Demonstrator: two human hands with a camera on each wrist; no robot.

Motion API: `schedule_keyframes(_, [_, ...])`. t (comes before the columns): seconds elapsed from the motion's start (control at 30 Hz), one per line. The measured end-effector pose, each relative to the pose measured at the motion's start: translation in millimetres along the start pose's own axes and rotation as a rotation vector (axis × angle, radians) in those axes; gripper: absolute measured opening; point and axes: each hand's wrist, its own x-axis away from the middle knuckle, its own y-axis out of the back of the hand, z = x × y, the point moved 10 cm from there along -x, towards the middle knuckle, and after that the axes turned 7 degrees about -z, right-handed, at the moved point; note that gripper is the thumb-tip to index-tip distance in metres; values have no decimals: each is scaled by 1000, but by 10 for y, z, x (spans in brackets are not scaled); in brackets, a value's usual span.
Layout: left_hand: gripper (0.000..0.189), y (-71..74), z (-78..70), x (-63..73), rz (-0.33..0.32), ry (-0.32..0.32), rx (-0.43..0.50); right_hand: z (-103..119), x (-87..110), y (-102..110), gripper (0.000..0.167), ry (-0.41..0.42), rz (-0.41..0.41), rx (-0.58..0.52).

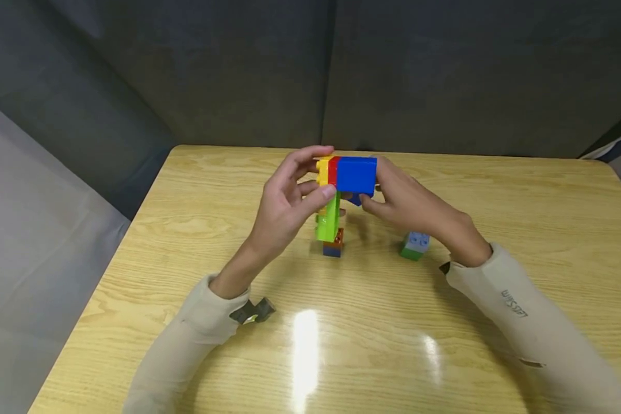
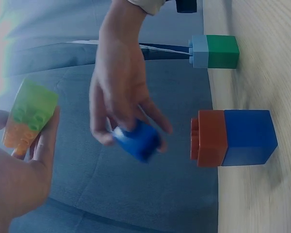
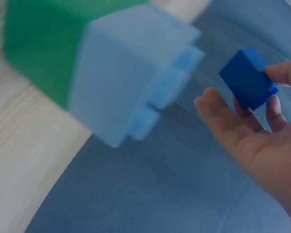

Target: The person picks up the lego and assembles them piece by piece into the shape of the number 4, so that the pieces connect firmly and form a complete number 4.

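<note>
Raised over the table, my left hand (image 1: 287,204) grips a joined set of toy building bricks. In the head view it has a yellow brick (image 1: 323,171), a red brick (image 1: 333,171), a big blue brick (image 1: 357,175) and a lime green brick (image 1: 327,221). The left wrist view shows its green end (image 2: 36,99) beside an orange part (image 2: 17,136). My right hand (image 1: 406,192) pinches a single blue brick (image 3: 247,80) between thumb and fingers. In the head view that hand overlaps the big blue brick's right side; in the left wrist view, a gap separates its brick from the green end.
On the wooden table (image 1: 212,230), an orange-and-blue brick stack (image 1: 333,248) stands under the left hand's bricks. A light-blue-and-green stack (image 1: 416,244) stands to its right, below the right forearm. Dark cloth (image 1: 238,75) hangs behind the table's far edge.
</note>
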Motion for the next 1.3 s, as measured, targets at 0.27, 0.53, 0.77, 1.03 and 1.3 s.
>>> schedule_keyframes(0.27, [46,-29,63,-9,3,101,86,205,256,385,33,-22,-188,-277])
schedule_keyframes(0.53, [47,5,155,10,-20,145,87,318,406,546,44,30,-320,-396])
schedule_keyframes(0.77, [44,-8,148,16,-22,136,95,338,429,587,44,26,-360,-534])
schedule_keyframes(1.03, [41,-58,149,16,-14,151,89,426,508,626,41,24,-415,-656])
schedule_keyframes(1.3, [39,-92,88,27,5,115,12,469,511,602,38,38,-414,-620])
